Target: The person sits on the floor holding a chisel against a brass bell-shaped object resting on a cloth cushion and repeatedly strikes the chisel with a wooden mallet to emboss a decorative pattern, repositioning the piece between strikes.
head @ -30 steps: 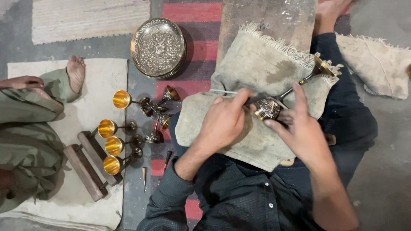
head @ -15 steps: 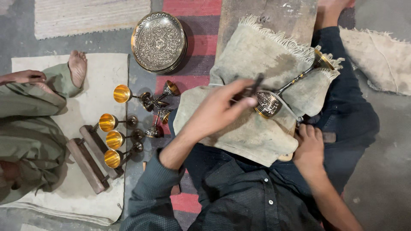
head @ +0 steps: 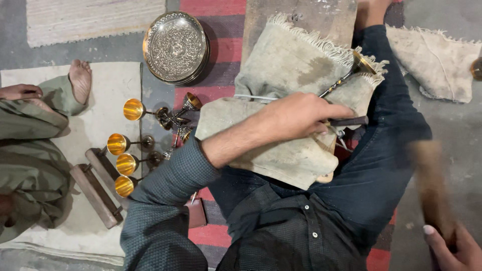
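A brass goblet point(head: 343, 80) lies on its side on a worn grey cloth point(head: 281, 150) across my lap, its base pointing up and to the right. My left hand point(head: 301, 118) rests over the goblet's cup and hides it. This hand grips a dark metal rod tool point(head: 351, 121) that sticks out to the right. My right hand point(head: 452, 248) is low at the bottom right corner, away from the goblet, closed on a brown wooden stick point(head: 431, 190) that is blurred by motion.
On the floor to the left are an engraved round metal tray point(head: 175, 46), several gold-lined goblets point(head: 125, 150) and wooden blocks point(head: 95, 188). Another person sits at the far left with a bare foot point(head: 80, 80) out. A wooden board point(head: 301, 17) lies ahead, a cloth point(head: 432, 60) to the right.
My right hand left the goblet, dropped to the lower right and now holds a stick. My left hand slid right over the goblet's cup with the dark tool.
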`<state>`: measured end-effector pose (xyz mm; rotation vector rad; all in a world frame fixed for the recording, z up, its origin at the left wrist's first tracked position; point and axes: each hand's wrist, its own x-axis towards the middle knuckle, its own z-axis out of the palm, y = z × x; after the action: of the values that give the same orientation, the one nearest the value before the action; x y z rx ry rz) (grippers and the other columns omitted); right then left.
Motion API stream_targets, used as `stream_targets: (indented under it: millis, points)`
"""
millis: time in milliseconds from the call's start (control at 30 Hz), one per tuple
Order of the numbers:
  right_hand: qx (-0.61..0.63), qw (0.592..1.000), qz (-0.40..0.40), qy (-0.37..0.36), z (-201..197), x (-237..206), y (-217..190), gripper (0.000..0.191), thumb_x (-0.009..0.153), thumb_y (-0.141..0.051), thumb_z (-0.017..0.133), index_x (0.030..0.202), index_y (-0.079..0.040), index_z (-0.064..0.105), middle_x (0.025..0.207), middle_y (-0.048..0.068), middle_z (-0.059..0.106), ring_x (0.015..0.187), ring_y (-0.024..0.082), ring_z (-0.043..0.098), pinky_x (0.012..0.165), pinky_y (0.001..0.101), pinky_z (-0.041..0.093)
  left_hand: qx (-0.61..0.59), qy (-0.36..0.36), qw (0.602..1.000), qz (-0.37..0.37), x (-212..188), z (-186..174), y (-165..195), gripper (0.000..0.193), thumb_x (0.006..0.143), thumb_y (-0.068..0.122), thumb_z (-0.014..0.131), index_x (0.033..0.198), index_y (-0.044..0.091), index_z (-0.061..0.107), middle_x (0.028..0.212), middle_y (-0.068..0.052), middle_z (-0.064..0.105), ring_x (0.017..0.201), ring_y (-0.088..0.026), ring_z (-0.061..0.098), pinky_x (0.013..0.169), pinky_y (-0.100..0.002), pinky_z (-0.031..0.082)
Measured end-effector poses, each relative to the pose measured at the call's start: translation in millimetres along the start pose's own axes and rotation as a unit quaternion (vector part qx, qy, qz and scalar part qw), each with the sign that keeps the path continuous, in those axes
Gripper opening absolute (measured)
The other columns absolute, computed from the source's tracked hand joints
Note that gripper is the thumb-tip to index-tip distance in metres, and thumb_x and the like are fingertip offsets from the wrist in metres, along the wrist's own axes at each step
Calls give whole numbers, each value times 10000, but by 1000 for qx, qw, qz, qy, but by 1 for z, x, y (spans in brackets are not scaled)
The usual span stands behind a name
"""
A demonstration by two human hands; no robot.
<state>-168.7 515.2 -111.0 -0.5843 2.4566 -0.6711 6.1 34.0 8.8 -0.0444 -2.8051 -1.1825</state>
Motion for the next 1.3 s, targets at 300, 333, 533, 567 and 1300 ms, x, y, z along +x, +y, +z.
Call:
stream_targets:
  millis: [300, 333, 533, 567, 1300]
  points:
    - [310, 947, -54, 60, 40, -2, -125, 407, 945, -14, 735, 1248, -12, 463, 939, 128, 672, 815, 188, 696, 648, 297, 537, 68, -64, 995, -20, 7, -2, 4, 606, 878, 152, 736, 1402, 355, 509, 835, -112, 731, 786, -356, 731, 663, -508, 548]
    - [334, 938, -50, 77, 40, 0, -141, 473, 928, -19, 742, 1305, -34, 458, 955, 109, 676, 828, 178, 701, 617, 288, 536, 67, -59, 996, -24, 7, -1, 4, 603, 876, 153, 733, 1400, 352, 509, 833, -114, 731, 779, -359, 729, 657, -510, 547]
    - [96, 978, -164, 91, 42, 16, -189, 668, 938, -41, 790, 1508, 33, 448, 1088, 130, 707, 900, 205, 707, 747, 306, 552, 56, -41, 998, -4, 7, 2, 4, 579, 867, 158, 726, 1374, 344, 517, 835, -89, 741, 783, -339, 741, 648, -491, 566]
    - [111, 975, -166, 93, 43, 17, -190, 658, 954, -51, 789, 1513, 30, 453, 1089, 130, 705, 912, 196, 695, 774, 303, 553, 66, -45, 997, -10, 7, 2, 3, 574, 877, 156, 722, 1379, 342, 513, 832, -91, 738, 778, -335, 742, 651, -487, 569]
    - [50, 966, -205, 148, 38, 8, -205, 569, 874, -42, 813, 1352, 49, 516, 1022, 217, 685, 893, 288, 687, 758, 372, 546, 75, -71, 995, -11, 7, -3, 5, 558, 876, 227, 756, 1375, 335, 533, 879, -69, 755, 828, -309, 754, 663, -478, 569]
